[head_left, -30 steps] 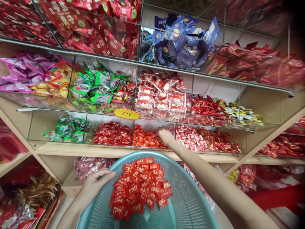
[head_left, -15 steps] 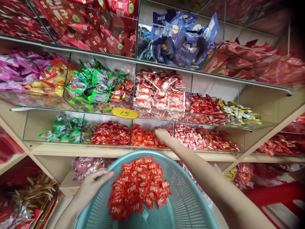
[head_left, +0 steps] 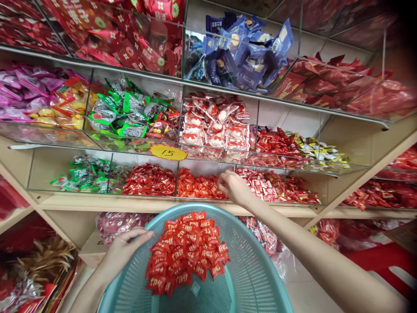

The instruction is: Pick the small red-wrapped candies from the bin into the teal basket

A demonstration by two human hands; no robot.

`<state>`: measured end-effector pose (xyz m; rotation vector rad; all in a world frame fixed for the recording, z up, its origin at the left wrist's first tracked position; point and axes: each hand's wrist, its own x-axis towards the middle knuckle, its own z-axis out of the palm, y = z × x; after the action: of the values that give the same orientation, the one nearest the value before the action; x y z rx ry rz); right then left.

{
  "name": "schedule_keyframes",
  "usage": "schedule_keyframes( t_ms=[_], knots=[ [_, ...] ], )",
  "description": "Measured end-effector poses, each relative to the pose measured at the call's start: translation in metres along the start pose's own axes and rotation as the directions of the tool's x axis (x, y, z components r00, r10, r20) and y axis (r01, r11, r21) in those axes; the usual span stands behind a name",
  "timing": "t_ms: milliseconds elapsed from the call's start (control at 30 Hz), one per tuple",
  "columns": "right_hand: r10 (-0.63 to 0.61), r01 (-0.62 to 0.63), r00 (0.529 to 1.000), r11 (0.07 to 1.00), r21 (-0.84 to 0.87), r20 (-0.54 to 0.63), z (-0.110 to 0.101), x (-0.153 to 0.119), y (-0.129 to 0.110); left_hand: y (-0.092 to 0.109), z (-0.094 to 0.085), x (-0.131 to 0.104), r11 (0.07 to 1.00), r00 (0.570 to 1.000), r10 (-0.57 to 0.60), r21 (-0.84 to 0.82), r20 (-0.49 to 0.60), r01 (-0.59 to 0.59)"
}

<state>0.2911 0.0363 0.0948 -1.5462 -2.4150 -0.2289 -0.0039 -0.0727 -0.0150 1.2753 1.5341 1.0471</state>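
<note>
A teal plastic basket is at the bottom middle, tilted so its inside shows. On its mesh floor lies a heap of red wrapped candies. My left hand grips the basket's left rim, thumb along the inner edge. At the lowest shelf, my right hand is at the right part of a compartment of orange-red wrapped candies. Its fingers are curled closed, and whatever they hold is hidden. Pink-and-white wrapped candies lie just right of that hand.
Glass dividers split the shelves. Left of the orange-red candies are dark red ones and green packets. A yellow "15" tag hangs on the shelf edge above. A wooden ledge runs below; a red plastic stool-like thing stands lower right.
My right hand has drawn back from the orange-red candies, a little to the right and nearer to me. The view has shifted slightly; my left hand stays on the rim.
</note>
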Motion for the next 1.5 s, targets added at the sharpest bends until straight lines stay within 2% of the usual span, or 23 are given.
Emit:
schedule_keyframes(
  t_ms=[67, 133, 233, 300, 433, 567, 633, 733, 833, 1000, 1167, 1367, 1500],
  knots=[
    [0.013, -0.008, 1.0, 0.974, 0.225, -0.02, -0.004, -0.02, -0.003, 0.002, 0.0, -0.001, 1.0, 1.0, 0.001, 0.016, 0.0, -0.001],
    [0.021, -0.021, 1.0, 0.902, 0.432, 0.005, 0.0, -0.042, -0.007, 0.005, -0.001, -0.002, 0.999, 1.0, 0.006, 0.034, 0.006, -0.007],
    [0.043, -0.107, 0.993, 0.743, 0.66, 0.113, 0.019, -0.072, -0.014, 0.008, -0.001, -0.004, 0.998, 1.0, 0.021, 0.055, 0.021, -0.022],
    [0.092, -0.207, 0.977, 0.634, 0.745, 0.192, 0.037, -0.087, -0.019, 0.008, 0.0, -0.004, 0.998, 0.999, 0.039, 0.052, 0.024, -0.04],
    [0.235, -0.396, 0.917, 0.433, 0.81, 0.323, 0.068, -0.105, -0.027, 0.008, 0.0, -0.004, 0.998, 0.998, 0.052, 0.045, 0.019, -0.053],
    [0.311, -0.504, 0.849, 0.239, 0.83, 0.427, 0.082, -0.113, -0.033, 0.008, 0.0, -0.004, 0.996, 0.998, 0.06, 0.062, 0.011, -0.06],
    [0.319, -0.565, 0.799, 0.111, 0.817, 0.509, 0.086, -0.116, -0.035, 0.008, 0.0, -0.004, 0.996, 0.998, 0.056, 0.062, 0.01, -0.057],
    [0.299, -0.657, 0.698, -0.091, 0.748, 0.65, 0.095, -0.12, -0.037, 0.007, 0.0, -0.005, 0.998, 0.999, 0.035, 0.055, 0.016, -0.035],
    [0.287, -0.702, 0.622, -0.21, 0.681, 0.729, 0.105, -0.123, -0.038, 0.006, 0.0, -0.005, 0.998, 0.999, 0.025, 0.055, 0.029, -0.027],
    [0.302, -0.684, 0.597, -0.293, 0.668, 0.743, 0.116, -0.126, -0.04, 0.006, -0.001, -0.004, 0.997, 0.998, 0.048, 0.056, 0.03, -0.049],
    [0.3, -0.676, 0.578, -0.344, 0.651, 0.759, 0.116, -0.125, -0.045, 0.006, -0.001, -0.004, 0.996, 0.998, 0.05, 0.068, 0.04, -0.053],
    [0.359, -0.689, 0.557, -0.303, 0.658, 0.749, 0.119, -0.122, -0.048, 0.005, -0.001, -0.004, 0.998, 0.998, 0.041, 0.052, 0.047, -0.044],
    [0.404, -0.698, 0.56, -0.241, 0.675, 0.723, 0.125, -0.123, -0.049, 0.004, -0.001, -0.003, 0.999, 0.999, 0.022, 0.025, 0.04, -0.023]
  ],
)
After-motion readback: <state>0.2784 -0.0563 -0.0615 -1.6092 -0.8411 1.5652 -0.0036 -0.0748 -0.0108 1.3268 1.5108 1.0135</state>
